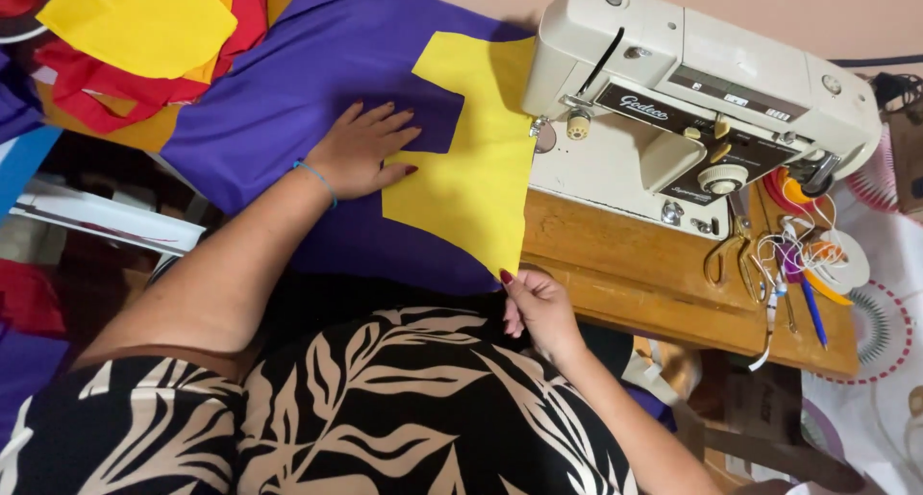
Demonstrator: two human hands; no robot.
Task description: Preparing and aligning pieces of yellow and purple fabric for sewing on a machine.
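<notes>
Nearest the camera, the person's leaf-print garment point(385, 408) fills the lower frame. Beyond it, purple fabric point(308, 82) drapes over the wooden sewing table point(635, 284), hanging off its left edge; that overhang could likely drag the work sideways. The yellow fabric piece point(481, 168) lies beside the sewing machine point(692, 101). The left hand point(363, 149) presses flat, fingers spread; the right hand point(540, 308) pinches the piece's near corner. Scissors point(733, 255) crowd the right edge.
</notes>
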